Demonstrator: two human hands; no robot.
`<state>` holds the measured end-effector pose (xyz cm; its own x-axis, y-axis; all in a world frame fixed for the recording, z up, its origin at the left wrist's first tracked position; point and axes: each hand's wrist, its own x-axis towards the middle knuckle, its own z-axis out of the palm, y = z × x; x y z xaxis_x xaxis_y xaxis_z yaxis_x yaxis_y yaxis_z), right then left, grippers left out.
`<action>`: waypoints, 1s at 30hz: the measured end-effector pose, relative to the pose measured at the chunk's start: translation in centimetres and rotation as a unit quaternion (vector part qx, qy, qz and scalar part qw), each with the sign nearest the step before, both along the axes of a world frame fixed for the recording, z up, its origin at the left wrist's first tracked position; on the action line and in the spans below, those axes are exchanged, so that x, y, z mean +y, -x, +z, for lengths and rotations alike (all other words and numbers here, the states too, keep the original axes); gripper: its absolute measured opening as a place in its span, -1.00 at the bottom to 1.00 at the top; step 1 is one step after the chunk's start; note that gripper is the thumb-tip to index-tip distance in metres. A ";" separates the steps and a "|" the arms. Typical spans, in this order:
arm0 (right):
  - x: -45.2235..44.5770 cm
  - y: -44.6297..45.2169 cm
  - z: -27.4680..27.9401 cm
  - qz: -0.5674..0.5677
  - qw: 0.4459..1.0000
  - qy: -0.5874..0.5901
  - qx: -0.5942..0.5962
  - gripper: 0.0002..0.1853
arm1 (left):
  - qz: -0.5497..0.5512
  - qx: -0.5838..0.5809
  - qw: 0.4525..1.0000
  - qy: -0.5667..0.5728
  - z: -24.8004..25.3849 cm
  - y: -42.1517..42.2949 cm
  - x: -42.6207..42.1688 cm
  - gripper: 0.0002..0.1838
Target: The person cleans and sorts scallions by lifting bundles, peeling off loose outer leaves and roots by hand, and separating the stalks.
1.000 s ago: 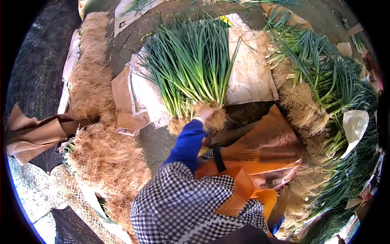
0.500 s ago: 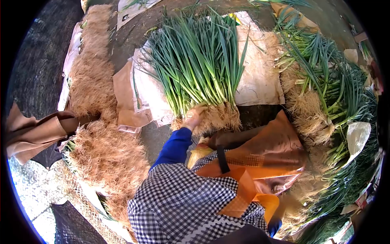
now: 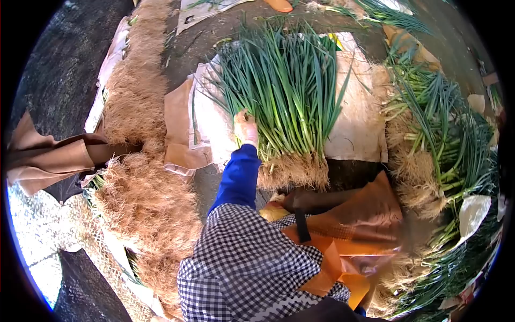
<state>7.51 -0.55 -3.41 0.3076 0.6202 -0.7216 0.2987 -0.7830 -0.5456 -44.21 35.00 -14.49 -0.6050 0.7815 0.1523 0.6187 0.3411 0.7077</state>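
A broad bunch of green onions [image 3: 292, 107] lies with its dark leaves pointing away from me and its pale roots towards me. My left hand [image 3: 245, 129], in a blue sleeve, is at the left side of the bunch, partway up the stalks. Its fingers look curled around the outermost stalks, whose pale ends show just below the hand. Under the bunch lies a whitish sack sheet [image 3: 357, 131]. My right hand is out of sight; only a bit of blue sleeve shows at the bottom edge.
Long rows of root ends [image 3: 150, 214] run down the left side. More green onions [image 3: 456, 123] are heaped along the right. An orange-brown apron [image 3: 354, 214] covers my lap. Brown folded cloth [image 3: 53, 161] lies at far left, and an orange object [image 3: 279, 5] at the top.
My left hand has moved from the roots up along the left side of the bunch. The stalks at that edge are drawn in closer. The view has shifted slightly.
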 end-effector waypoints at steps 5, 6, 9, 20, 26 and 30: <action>0.9 0.1 -0.7 0.014 1.000 0.018 -0.009 -0.62 | -0.090 0.187 0.977 0.046 0.4 5.5 4.6 -0.48; 0.8 0.2 -0.9 0.019 1.000 0.023 -0.010 -0.62 | -0.127 0.217 0.964 0.086 0.2 6.0 5.3 -0.46; 0.8 0.1 -1.0 0.024 0.999 0.032 -0.015 -0.63 | -0.227 0.315 0.900 0.198 0.4 6.1 7.6 -0.46; 0.1 0.2 -1.5 0.042 0.998 0.042 -0.024 -0.66 | -0.187 -0.425 0.883 -0.075 11.0 8.0 6.5 -0.78; 0.1 0.3 -2.1 0.060 0.997 0.034 -0.028 -0.67 | -0.082 -0.255 0.952 0.146 9.4 6.8 1.8 -0.70; -0.3 0.7 -2.2 0.069 0.997 0.033 -0.031 -0.68 | -0.158 -0.186 0.922 0.299 -3.4 3.2 0.0 -0.37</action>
